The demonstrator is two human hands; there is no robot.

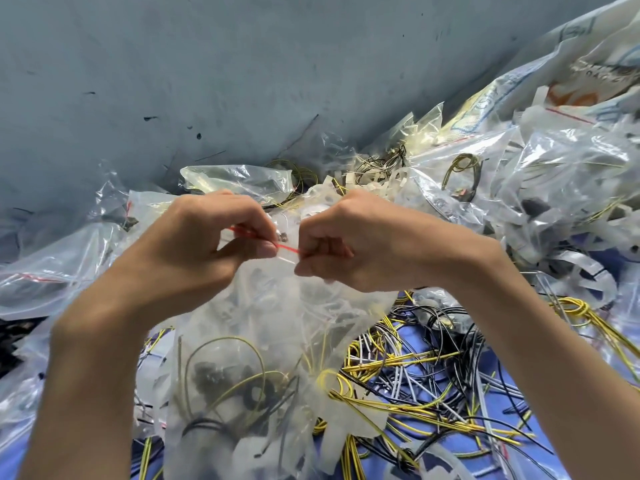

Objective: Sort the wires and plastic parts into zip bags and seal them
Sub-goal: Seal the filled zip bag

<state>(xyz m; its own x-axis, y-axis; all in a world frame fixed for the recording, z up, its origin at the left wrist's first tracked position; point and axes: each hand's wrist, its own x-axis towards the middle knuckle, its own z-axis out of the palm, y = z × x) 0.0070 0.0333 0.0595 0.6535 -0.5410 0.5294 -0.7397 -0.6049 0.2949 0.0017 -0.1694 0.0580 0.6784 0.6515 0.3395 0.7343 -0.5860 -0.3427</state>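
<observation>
Both hands are raised in the middle of the view, holding a clear zip bag (249,358) by its mouth. The left hand (204,244) pinches the bag's red zip strip (290,250) between thumb and curled fingers (258,249). The right hand (367,244), just beside it, grips the same strip from the other end, its fingers clenched around the plastic. A short stretch of the strip shows between the two hands, and whether the seal is pressed closed there cannot be told. The bag hangs down from the hands towards the camera. It holds a looped yellow wire (225,341), dark plastic parts (252,393) and pale plastic pieces. Below and to the right of it, a tangle of loose wires (415,375) in yellow, black and white lies spread over a blue surface (414,336). More filled clear bags (554,174) are heaped to the right and behind the hands, some showing wire coils inside. Translucent white plastic strips (585,271) curl out at the edge of that heap. Another group of clear bags (52,271) lies to the left, one with its own red zip line showing. Behind everything is a scuffed grey-blue wall (207,81).
</observation>
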